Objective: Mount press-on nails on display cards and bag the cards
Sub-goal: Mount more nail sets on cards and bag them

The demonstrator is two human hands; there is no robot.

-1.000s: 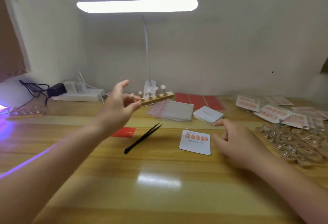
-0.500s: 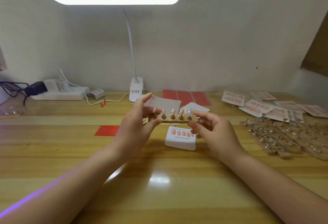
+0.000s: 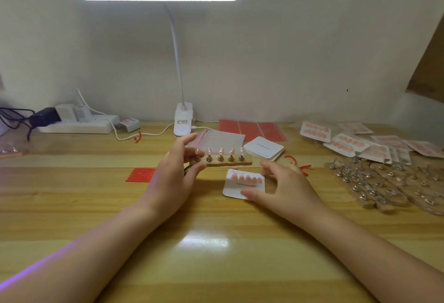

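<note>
My left hand (image 3: 175, 177) grips the left end of a wooden holder strip (image 3: 228, 162) and keeps it just above the table. Several pink press-on nails (image 3: 220, 152) stand on metal pegs along that strip. In front of it a white display card (image 3: 236, 188) lies flat on the table with a row of pink nails stuck along its top. My right hand (image 3: 286, 187) hovers over the card's right side with fingers spread. Its thumb tip touches the card's near edge, and it holds nothing.
Behind the strip lie clear bags (image 3: 223, 137), a stack of blank cards (image 3: 264, 150) and red adhesive sheets (image 3: 252, 127). Red strips (image 3: 141, 175) lie at the left. Bagged cards (image 3: 343, 143) and empty peg holders (image 3: 384, 182) fill the right. Lamp base (image 3: 183, 120) and power strip (image 3: 77, 123) stand at the back.
My left hand brought the holder strip from the back to the middle. My right hand held its right end briefly, then let go and dropped to the display card.
</note>
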